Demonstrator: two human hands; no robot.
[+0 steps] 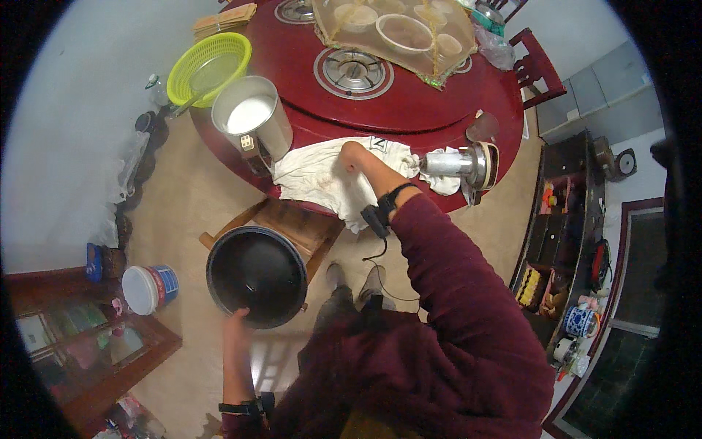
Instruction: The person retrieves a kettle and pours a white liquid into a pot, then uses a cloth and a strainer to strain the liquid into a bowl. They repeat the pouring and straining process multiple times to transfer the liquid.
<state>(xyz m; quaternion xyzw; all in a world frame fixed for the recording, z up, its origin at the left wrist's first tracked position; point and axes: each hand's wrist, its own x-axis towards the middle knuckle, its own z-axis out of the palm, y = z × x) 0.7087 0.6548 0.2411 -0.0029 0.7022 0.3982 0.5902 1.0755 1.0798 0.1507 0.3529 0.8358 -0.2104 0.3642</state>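
Note:
My right hand [354, 157] rests on a crumpled white cloth [312, 178] at the near edge of the round red table [439, 123]; its fingers are hidden from me. My left hand [236, 324] has its thumb over the near rim of a dark round pot [256, 277] that stands on a wooden chair [279, 219]. Left of the cloth is a tall metal pitcher [274, 129] with white contents and a brown handle. To the cloth's right lies a metal appliance part [452, 163], on its side over another piece of white cloth.
A yellow-green plastic basket [238, 66] sits at the table's left edge. A mesh food cover [378, 33] stands over bowls at the back. On the floor at left is a white bucket [137, 291]. A dark shelf unit [548, 230] lines the right side.

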